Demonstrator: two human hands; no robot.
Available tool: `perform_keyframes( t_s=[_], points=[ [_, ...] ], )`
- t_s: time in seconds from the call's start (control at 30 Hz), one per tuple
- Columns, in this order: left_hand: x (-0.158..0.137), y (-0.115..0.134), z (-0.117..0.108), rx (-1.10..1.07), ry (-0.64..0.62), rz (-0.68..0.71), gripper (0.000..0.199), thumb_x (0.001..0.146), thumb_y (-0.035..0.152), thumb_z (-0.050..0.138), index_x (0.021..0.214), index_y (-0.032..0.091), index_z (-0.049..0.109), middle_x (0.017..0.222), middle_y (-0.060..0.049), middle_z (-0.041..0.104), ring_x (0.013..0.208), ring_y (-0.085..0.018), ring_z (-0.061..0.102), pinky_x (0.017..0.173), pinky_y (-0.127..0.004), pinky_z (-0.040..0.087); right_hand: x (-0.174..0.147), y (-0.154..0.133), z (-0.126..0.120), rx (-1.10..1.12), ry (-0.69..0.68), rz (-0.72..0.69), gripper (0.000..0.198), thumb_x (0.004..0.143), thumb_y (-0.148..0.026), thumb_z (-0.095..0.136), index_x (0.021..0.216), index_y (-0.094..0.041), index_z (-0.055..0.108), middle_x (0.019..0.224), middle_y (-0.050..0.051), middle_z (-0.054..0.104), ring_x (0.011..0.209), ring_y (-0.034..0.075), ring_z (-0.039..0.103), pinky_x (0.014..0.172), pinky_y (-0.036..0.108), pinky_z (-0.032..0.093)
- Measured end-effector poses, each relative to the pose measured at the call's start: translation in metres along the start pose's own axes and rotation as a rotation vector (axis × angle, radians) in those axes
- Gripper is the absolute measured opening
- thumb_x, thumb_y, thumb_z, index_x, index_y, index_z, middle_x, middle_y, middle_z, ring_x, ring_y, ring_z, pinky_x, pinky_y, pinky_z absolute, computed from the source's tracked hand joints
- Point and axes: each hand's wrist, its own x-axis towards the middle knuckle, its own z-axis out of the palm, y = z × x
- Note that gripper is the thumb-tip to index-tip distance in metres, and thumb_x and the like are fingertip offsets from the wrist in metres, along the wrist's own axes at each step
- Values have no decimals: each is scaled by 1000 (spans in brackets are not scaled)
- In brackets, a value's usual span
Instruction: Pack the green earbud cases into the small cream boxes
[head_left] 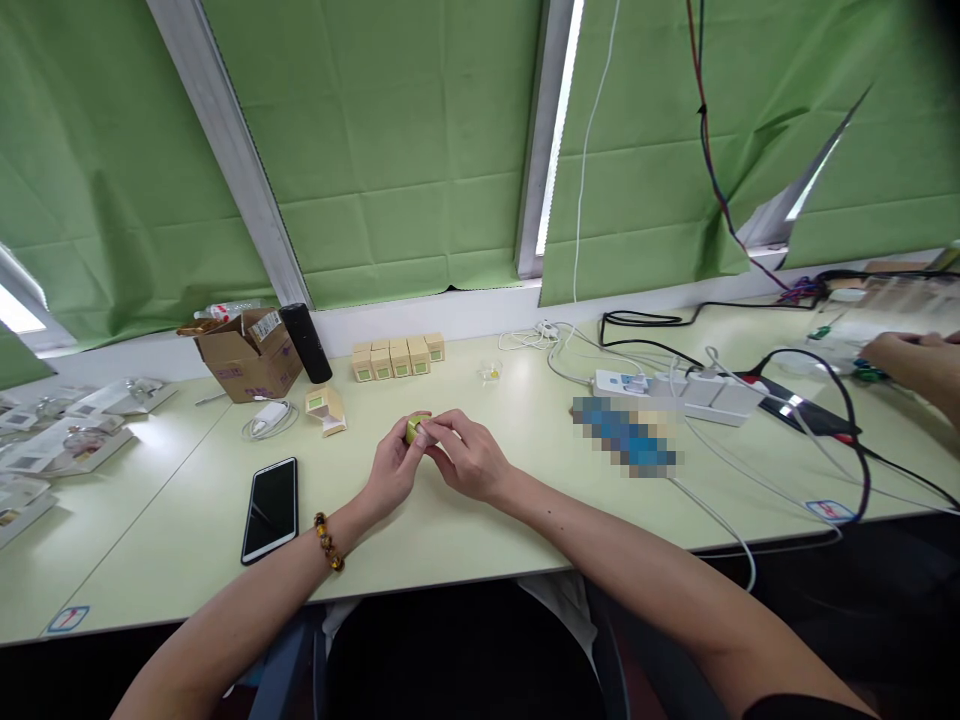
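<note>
Left hand (394, 468) and right hand (466, 455) are meeting at the centre of the frame, both closing their fingers on a small yellow-green round object (413, 429) held just above the pale green desk (525, 500); the left hand is cupping it from the left while the right hand's fingertips are pinching its right side. A beaded bracelet (328, 541) is sitting on the left wrist. A black smartphone (271, 508) is lying face up on the desk to the lower left of the hands. Behind the hands, toward the window sill, a row of small tan boxes (397, 357) is standing, with one opened tan box (326, 409) lying to its lower left beside a coiled white cable (268, 419). A cardboard carton (247, 358) and a black cylinder (306, 343) are standing at the left. White power strips (679, 390) and black cables (817, 400) are spreading across the right of the desk, where another person's hand (911, 360) is resting at the frame's right edge
</note>
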Motion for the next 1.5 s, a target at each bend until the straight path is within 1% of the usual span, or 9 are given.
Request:
perform_keyframes(
  t_s=[0.1, 0.17, 0.27, 0.33, 0.5, 0.67, 0.9, 1.2, 1.5],
  points=[
    [1, -1, 0, -136, -81, -45, 55, 92, 44, 73, 140, 21, 58, 141, -13, 61, 129, -27, 58, 110, -39, 46, 0, 2, 1, 81, -16, 64, 35, 102, -16, 51, 136, -19, 54, 117, 16, 63, 101, 24, 68, 76, 36, 64],
    [3, -4, 0, -186, -102, -91, 62, 86, 41, 81, 139, 20, 56, 138, -14, 62, 124, -27, 60, 104, -37, 48, -2, 3, 3, 108, -61, 123, 40, 101, -17, 50, 141, -21, 51, 124, 16, 60, 107, 26, 68, 81, 40, 65],
    [6, -7, 0, -192, -68, -149, 49, 85, 42, 81, 123, 16, 64, 118, -11, 68, 109, -23, 62, 94, -33, 49, -5, 3, 6, 128, -100, 173, 48, 100, -17, 51, 148, -22, 45, 130, 18, 57, 116, 28, 65, 86, 44, 65],
    [6, -5, 0, -239, -42, -198, 43, 87, 46, 79, 114, 15, 66, 107, -9, 67, 101, -20, 61, 88, -30, 48, -6, 3, 8, 158, -110, 190, 51, 99, -16, 53, 149, -22, 43, 132, 18, 56, 120, 29, 62, 89, 45, 65],
    [4, 1, 2, -333, -40, -278, 42, 86, 46, 80, 111, 16, 66, 103, -7, 62, 90, -15, 56, 77, -27, 45, -7, 4, 11, 226, -115, 241, 45, 96, -14, 56, 140, -22, 51, 124, 15, 58, 111, 28, 64, 88, 46, 64],
    [4, 0, 3, -337, -36, -257, 45, 84, 49, 81, 110, 16, 66, 102, -7, 61, 91, -16, 56, 77, -28, 46, -8, 5, 11, 233, -113, 241, 40, 97, -15, 56, 136, -22, 54, 120, 15, 60, 108, 28, 64, 88, 46, 64],
    [5, -2, 2, -411, -21, -277, 38, 86, 47, 80, 100, 14, 65, 93, -3, 58, 87, -14, 54, 78, -26, 45, -6, 3, 10, 193, -113, 212, 34, 100, -19, 56, 134, -20, 54, 118, 15, 61, 107, 27, 64, 88, 45, 64],
    [5, -3, -2, -504, -40, -295, 31, 87, 38, 81, 105, 15, 69, 102, -5, 62, 97, -15, 57, 88, -27, 46, -7, 4, 11, 181, -109, 210, 34, 102, -21, 55, 136, -20, 54, 119, 15, 61, 107, 27, 64, 88, 45, 64],
    [5, -9, -3, -507, -42, -271, 31, 89, 39, 79, 108, 16, 70, 103, -6, 62, 98, -15, 57, 89, -26, 47, -6, 4, 12, 192, -103, 216, 35, 102, -21, 55, 137, -20, 55, 119, 15, 61, 107, 27, 65, 88, 45, 64]
  ],
)
